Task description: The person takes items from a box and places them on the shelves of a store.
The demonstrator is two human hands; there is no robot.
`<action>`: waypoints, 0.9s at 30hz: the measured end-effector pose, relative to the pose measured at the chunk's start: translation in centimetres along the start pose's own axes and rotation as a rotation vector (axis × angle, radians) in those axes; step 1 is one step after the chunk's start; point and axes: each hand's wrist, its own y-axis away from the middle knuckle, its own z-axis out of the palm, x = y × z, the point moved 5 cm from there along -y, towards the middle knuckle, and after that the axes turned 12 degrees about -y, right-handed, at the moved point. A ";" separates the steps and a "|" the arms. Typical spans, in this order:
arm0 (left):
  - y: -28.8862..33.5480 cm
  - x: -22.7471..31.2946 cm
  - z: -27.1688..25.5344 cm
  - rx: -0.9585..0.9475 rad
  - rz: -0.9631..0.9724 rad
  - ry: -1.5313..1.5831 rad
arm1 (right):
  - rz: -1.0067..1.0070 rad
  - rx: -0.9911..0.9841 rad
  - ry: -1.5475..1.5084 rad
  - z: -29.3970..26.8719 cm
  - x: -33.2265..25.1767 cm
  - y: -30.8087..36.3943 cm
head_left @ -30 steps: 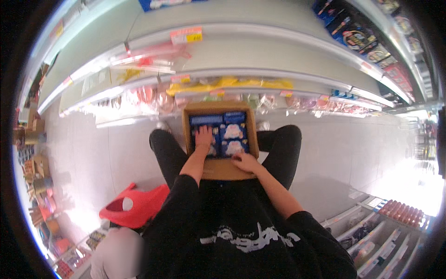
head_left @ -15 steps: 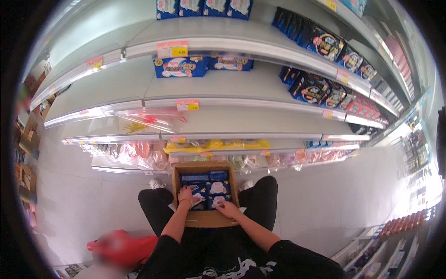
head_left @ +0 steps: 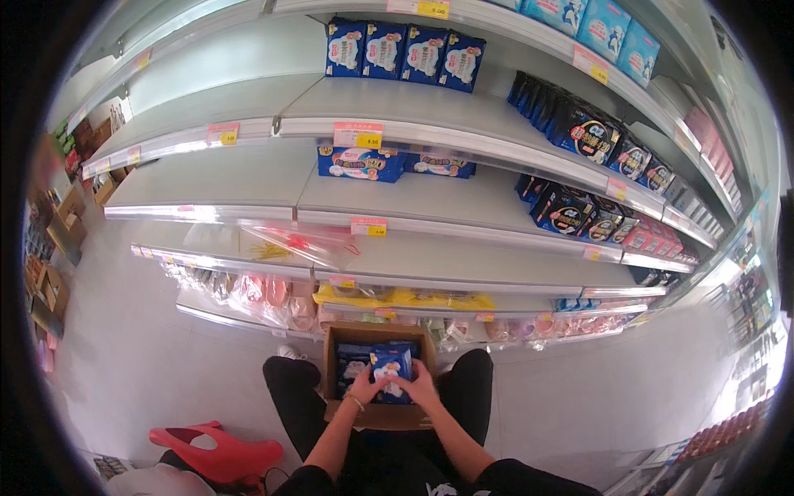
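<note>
- Left hand (head_left: 364,387) and right hand (head_left: 422,384) have come together, grasping one blue packet (head_left: 392,360) between them.
- It's at the cardboard box's (head_left: 389,417) opening, nearer its three o'clock edge.
- Shelves (head_left: 447,256) stand at twelve o'clock; floor (head_left: 571,380) stretches toward three and nine.

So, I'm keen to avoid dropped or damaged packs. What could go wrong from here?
The blue pack might slip: the left hand and right hand seem to grip mostly its lower part, so it could fall onto the other packs in the cardboard box.

The box sits between the person's legs, so a shifting knee might jolt it.
</note>
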 end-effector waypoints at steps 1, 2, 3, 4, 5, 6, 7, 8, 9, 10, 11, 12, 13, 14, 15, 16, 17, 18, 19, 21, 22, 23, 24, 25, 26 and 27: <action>0.3 1.9 -0.2 -0.033 -0.005 0.181 | -0.047 -0.006 0.071 -0.4 -3.1 -0.3; -0.4 -3.1 0.5 -0.150 -0.221 0.451 | -0.111 -0.039 0.076 0.3 -7.9 0.5; 0.4 -1.3 0.6 -0.223 -0.201 0.565 | -0.157 -0.059 0.088 -0.8 -9.4 -0.3; 0.0 -1.3 0.9 -0.243 -0.098 0.350 | -0.146 -0.061 0.061 -2.5 -11.2 -1.1; 0.6 -1.7 0.8 -0.235 -0.015 0.144 | -0.081 -0.110 -0.046 -2.4 -16.1 -0.3; 0.7 -0.9 1.0 -0.249 -0.018 -0.379 | -0.074 -0.092 -0.178 -4.0 -19.0 -0.2; 0.7 -1.4 1.9 -0.338 -0.053 -0.525 | -0.054 -0.016 -0.317 -5.9 -21.2 -0.5; 0.9 -2.3 2.9 -0.432 -0.090 -0.674 | -0.126 -0.007 -0.491 -8.3 -23.8 -0.6; 1.1 -3.0 3.3 -0.513 -0.137 -0.824 | -0.146 0.027 -0.567 -8.7 -28.2 0.8; 2.1 -2.1 3.1 -0.550 -0.194 -0.851 | -0.176 0.057 -0.644 -8.7 -32.9 2.1; 1.8 -2.3 2.9 -0.568 -0.197 -0.867 | -0.391 0.120 -0.683 -9.5 -36.5 2.0; 1.6 -3.0 3.4 -0.591 -0.194 -0.876 | -0.346 0.004 -0.665 -10.4 -39.3 0.5; 1.5 -3.8 3.7 -0.615 -0.202 -0.886 | -0.465 -0.099 -0.576 -10.1 -43.1 -0.1; 0.7 -4.0 4.6 -0.623 -0.156 -0.865 | -0.518 -0.196 -0.461 -11.9 -46.3 -2.1; 0.7 -4.8 4.7 -0.622 -0.149 -0.839 | -0.483 -0.094 -0.420 -10.5 -49.4 -3.4; 1.2 -6.0 4.5 -0.620 -0.157 -0.804 | -0.376 -0.160 -0.527 -6.2 -52.1 -3.6; 0.7 -5.7 4.5 -0.616 -0.133 -0.782 | -0.291 -0.256 -0.491 -5.6 -54.4 -5.2; 1.7 -2.3 3.3 -0.629 -0.191 -0.851 | -0.214 -0.258 -0.505 -5.1 -55.8 -6.7; 1.3 -3.1 3.3 -0.622 -0.201 -0.854 | -0.192 -0.306 -0.463 -5.2 -57.5 -8.5; 0.8 -6.4 3.5 -0.605 -0.243 -0.851 | -0.130 -0.360 -0.484 -4.2 -59.5 -12.5; 0.7 -5.4 3.7 -0.580 -0.235 -0.862 | -0.170 -0.261 -0.432 -4.6 -60.5 -14.3; 0.6 -5.5 3.8 -0.585 -0.240 -0.829 | -0.199 -0.164 -0.383 -4.8 -61.1 -16.3; 0.5 -5.8 4.1 -0.598 -0.242 -0.797 | -0.255 -0.084 -0.363 -5.8 -61.5 -19.0; 0.1 -5.7 4.5 -0.611 -0.234 -0.769 | -0.307 -0.002 -0.351 -8.3 -61.7 -23.3; -0.6 -5.9 5.2 -0.693 -0.178 -0.787 | -0.383 0.084 -0.338 -12.1 -62.8 -27.6; -0.9 -7.3 5.5 -0.749 -0.132 -0.806 | -0.466 0.144 -0.334 -13.4 -64.7 -29.9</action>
